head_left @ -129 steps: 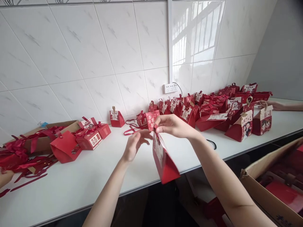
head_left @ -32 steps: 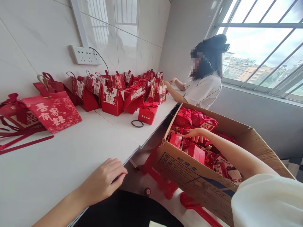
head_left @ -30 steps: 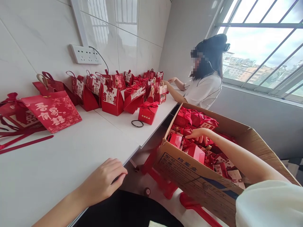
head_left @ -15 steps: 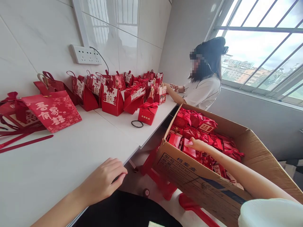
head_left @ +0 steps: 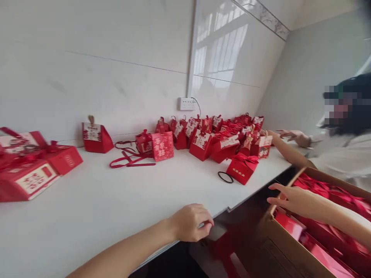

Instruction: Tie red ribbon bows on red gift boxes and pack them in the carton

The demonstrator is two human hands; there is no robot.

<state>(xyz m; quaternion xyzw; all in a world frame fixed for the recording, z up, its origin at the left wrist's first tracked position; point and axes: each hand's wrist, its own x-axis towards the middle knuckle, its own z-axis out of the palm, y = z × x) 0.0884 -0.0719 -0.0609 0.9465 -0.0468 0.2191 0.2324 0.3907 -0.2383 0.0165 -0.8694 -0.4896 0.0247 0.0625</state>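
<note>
My left hand (head_left: 193,222) rests at the front edge of the white table (head_left: 139,193), its fingers curled in loosely with nothing in them. Over the near corner of a cardboard box (head_left: 292,241) is my right hand (head_left: 295,199), empty, thumb and fingers apart. Red gift boxes (head_left: 290,226) with ribbons fill that carton below it. On the table, the closest piece to my right hand is a small red gift box with a bow (head_left: 242,170). A black hair tie (head_left: 225,177) lies beside it.
Several red gift boxes (head_left: 199,143) stand along the wall, with more at far left (head_left: 34,177). Loose red ribbons (head_left: 124,160) lie near a box with white lettering (head_left: 162,146). A co-worker's hand (head_left: 295,136) is at the table's far end. A power strip (head_left: 188,103) is on the wall.
My right hand has lifted off the gift boxes inside the carton and opened near its corner. The view has turned left, showing more of the table. My left hand stays at the table edge.
</note>
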